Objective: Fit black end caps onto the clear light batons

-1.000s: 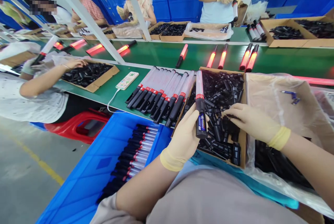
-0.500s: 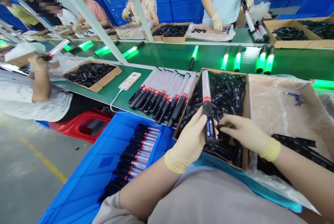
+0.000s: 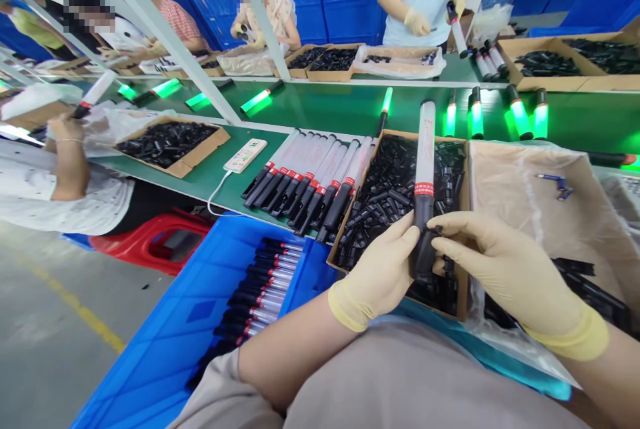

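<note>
My left hand, in a pale yellow glove, is closed around the black handle of a light baton. The baton stands nearly upright in view, with a clear tube, a red band and a black end cap, and its tube is unlit. At the right side of the handle, my gloved right hand pinches a small black part against it. That part's shape is mostly hidden by the fingers. Behind and below both hands lies a cardboard box of black plastic parts.
Several unlit batons lie in a row left of the box. A blue crate holds more batons. To the right is a plastic-lined box. Green-lit batons lie on the green belt. Co-workers sit and stand around.
The baton has shifted right and up and turned in my left hand, so the blue batteries in its handle no longer show. My right hand has come against the handle with the black part.
</note>
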